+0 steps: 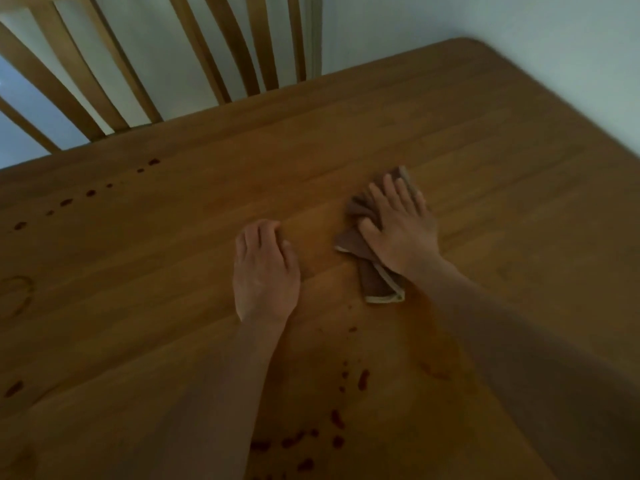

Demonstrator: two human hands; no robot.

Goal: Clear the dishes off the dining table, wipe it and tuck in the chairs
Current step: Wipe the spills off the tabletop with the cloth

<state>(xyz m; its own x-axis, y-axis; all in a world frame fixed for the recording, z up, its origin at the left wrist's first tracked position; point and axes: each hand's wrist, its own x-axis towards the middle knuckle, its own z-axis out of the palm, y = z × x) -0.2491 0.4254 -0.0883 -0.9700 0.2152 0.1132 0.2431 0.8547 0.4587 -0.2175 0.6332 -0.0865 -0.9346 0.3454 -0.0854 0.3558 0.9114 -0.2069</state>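
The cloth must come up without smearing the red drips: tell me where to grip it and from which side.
Pinch the cloth at its pale-hemmed near corner, coming from the near side. That corner sticks out free beside the wrist of the right hand, which presses the rest flat on the table.

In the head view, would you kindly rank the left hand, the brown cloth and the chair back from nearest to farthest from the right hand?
1. Brown cloth: directly under the right hand, pressed flat on the table.
2. Left hand: just to the left, resting on the table.
3. Chair back: beyond the table's far edge, upper left.
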